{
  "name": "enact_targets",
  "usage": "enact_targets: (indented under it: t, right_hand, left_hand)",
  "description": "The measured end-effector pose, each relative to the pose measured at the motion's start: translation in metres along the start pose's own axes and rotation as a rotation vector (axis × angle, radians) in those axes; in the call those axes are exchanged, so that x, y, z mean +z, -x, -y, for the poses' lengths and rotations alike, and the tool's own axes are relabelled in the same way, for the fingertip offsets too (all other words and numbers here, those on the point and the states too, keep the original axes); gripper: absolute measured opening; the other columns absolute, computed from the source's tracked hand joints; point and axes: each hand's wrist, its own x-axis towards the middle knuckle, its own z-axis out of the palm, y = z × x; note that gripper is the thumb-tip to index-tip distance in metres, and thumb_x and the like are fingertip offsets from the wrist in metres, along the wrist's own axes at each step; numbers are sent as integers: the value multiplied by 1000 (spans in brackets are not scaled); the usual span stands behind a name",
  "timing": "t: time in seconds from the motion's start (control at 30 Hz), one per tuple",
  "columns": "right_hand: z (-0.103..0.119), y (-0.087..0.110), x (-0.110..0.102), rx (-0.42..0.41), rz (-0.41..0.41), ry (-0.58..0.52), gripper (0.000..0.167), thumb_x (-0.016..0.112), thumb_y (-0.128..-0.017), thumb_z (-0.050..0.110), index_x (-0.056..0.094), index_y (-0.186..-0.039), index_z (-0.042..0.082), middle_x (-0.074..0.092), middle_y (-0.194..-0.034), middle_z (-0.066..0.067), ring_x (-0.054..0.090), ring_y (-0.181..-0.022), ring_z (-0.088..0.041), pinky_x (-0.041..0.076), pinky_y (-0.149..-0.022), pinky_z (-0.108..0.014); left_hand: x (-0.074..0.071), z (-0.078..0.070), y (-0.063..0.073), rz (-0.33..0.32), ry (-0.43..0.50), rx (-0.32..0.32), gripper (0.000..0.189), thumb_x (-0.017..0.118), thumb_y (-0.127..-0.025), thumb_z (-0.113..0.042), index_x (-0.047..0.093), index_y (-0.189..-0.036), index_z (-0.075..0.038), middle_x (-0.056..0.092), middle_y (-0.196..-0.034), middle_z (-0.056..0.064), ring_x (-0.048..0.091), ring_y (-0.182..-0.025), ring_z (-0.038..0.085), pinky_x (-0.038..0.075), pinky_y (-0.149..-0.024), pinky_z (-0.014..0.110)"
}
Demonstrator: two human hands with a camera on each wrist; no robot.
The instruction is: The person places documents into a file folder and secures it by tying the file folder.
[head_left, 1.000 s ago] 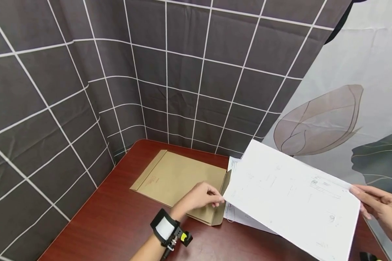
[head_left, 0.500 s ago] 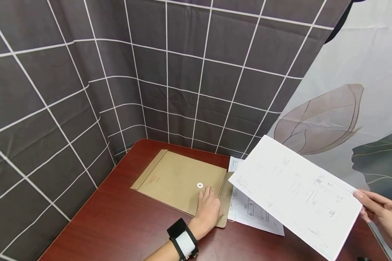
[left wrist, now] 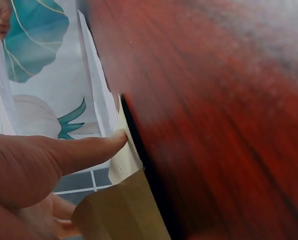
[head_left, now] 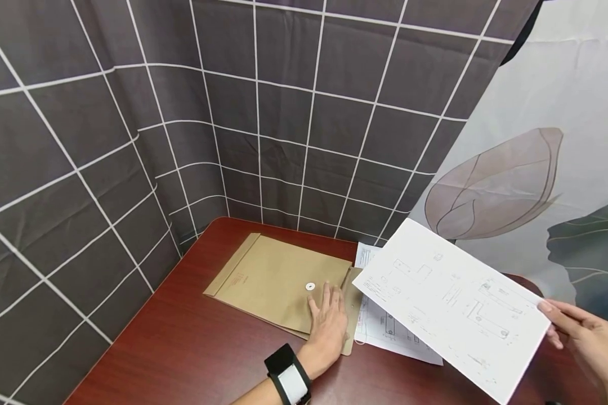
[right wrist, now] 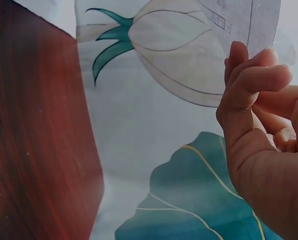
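A brown paper envelope (head_left: 278, 275) with a white button (head_left: 310, 286) lies flat on the table, its flap (head_left: 353, 315) folded out to the right. My left hand (head_left: 327, 323) rests on the envelope's flap end with fingers spread; in the left wrist view the thumb (left wrist: 96, 150) lies on the flap. At the right, my right hand (head_left: 582, 332) pinches the corner of a white sheet of paper (head_left: 451, 304) printed with line drawings, held tilted above the table. Another printed sheet (head_left: 400, 334) lies on the table, partly hidden under the flap and the raised sheet.
The dark red table (head_left: 177, 337) reaches to a grey curtain (head_left: 284, 140) with white grid lines on the left and back. A pale curtain (head_left: 506, 180) with leaf patterns hangs at the right. A black band (head_left: 290, 374) circles my left wrist.
My left hand has let go of the white sheet's edge and settled on the envelope, uncovering its button. The sheet, in my right hand, has swung right, showing more of the sheet below.
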Motion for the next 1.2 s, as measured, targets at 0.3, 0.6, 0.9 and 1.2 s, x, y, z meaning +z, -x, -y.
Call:
enact_targets:
  t: [0.3,0.6,0.9,1.2]
  right_hand:
    - [-16,2,12,96,-9,121,4,66,-90,28,69,-91,30,57,-69,-2,51,-55,-15,39,-44,-32]
    - [-38,5,41,213,109,40,5,66,-90,28,71,-92,27,58,-72,-1,52,-59,-12,42,-48,-31]
    - [-51,-3,57,221,233,44,10,61,-95,20,68,-99,17,56,-74,-2,49,-60,-10,42,-50,-27]
    - [-56,-7,67,219,296,120,21,58,-96,22,65,-109,6,54,-69,-2,49,-57,-11,42,-54,-28]
  left_hand:
    - [2,0,1,-64,5,-64,107,84,-63,-40,32,-145,5,29,-152,16,18,-142,32,24,-100,66]
    - [4,1,2,-143,-34,-58,92,81,-68,-28,38,-141,7,31,-150,18,19,-141,33,24,-99,68]
    - [7,-1,1,-151,-49,-57,81,77,-73,-18,39,-141,6,32,-150,18,19,-141,33,24,-99,68]
    - [7,1,2,-168,-46,-55,60,54,-82,2,40,-141,5,32,-150,17,20,-141,32,24,-99,68]
